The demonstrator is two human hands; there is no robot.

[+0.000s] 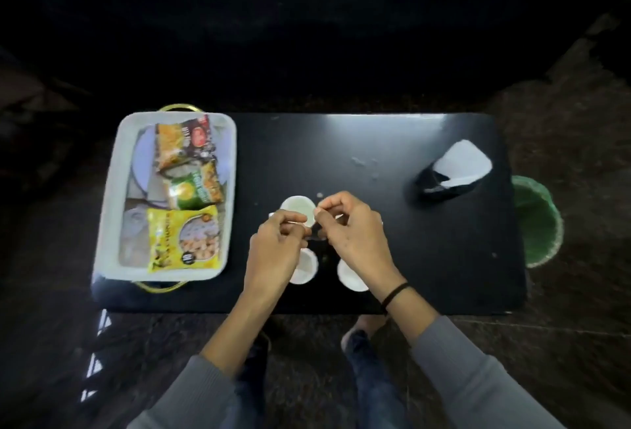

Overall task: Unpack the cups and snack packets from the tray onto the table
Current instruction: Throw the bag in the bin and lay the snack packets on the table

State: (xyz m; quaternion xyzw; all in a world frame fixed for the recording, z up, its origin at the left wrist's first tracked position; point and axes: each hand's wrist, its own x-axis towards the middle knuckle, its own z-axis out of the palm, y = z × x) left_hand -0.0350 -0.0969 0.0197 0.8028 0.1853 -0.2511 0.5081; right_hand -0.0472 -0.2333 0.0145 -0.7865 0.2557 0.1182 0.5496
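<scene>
Cup in hand: white, upright, out on the black table, held at the middle of the top between both hands; appears to be a nested stack being separated, though blur hides the seam.
Left hand: fingertips pinched on the near left rim of that cup.
Right hand: thumb and forefinger pinched at the right rim, apparently on the same cup or one nested with it; cannot tell which.
Cups already down: one half hidden under the left hand, another under the right wrist, both near the front edge and apart from each other.
Step in hand (judged): pulling one cup free and setting it beside the others.
Doing it well: grip light at the rims, since thin cups likely crush; pull straight apart rather than twist; set down in a bare spot clear of the two near cups, as wrists hang right above them and could tip them.
Snack packets: orange one, green one and yellow one, all lying in the tray, overlapping in a row.
Tray: white with gold handles, at the left end of the table, well apart from the cups.
Left to do (judged): all three packets.
Napkin holder: dark, with white paper, at the far right; no obstacle.
Bin: green, on the floor beyond the right end.
</scene>
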